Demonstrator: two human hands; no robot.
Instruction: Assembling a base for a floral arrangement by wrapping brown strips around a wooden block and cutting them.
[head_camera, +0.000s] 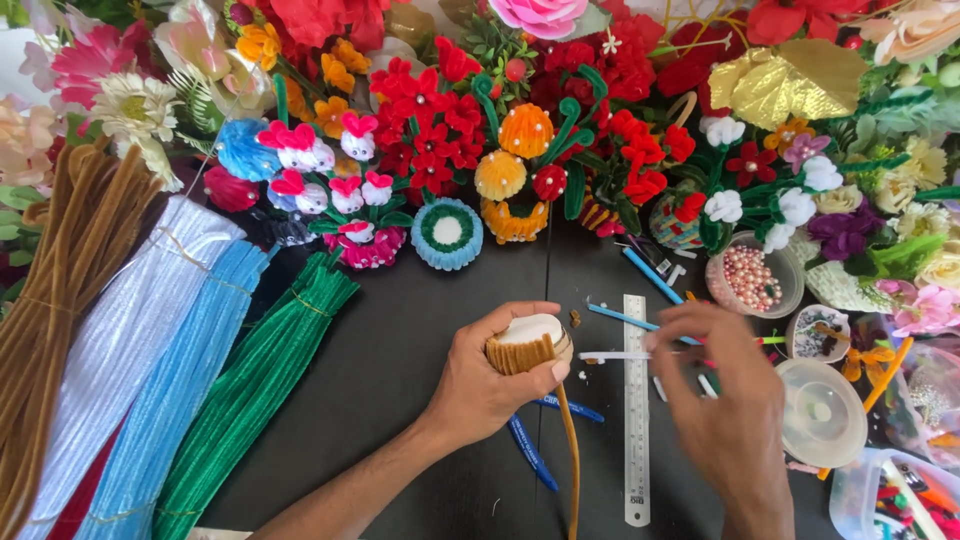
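Note:
My left hand (478, 385) grips a small round cream form (530, 331) partly wrapped in brown pipe cleaner (521, 353). The loose brown tail (571, 450) hangs down toward the table's near edge. My right hand (728, 400) hovers just right of it, over a metal ruler (636, 410), fingers pinched near a thin white stick (612, 355). I cannot tell if the fingers hold anything. Blue pens (530, 452) lie under my left hand.
Bundles of brown, white, blue and green pipe cleaners (180, 370) lie at the left. Pipe-cleaner flowers and figures (440, 150) crowd the back. A tub of pink beads (752, 278), a clear lid (822, 412) and small containers sit at the right on the black table (400, 340).

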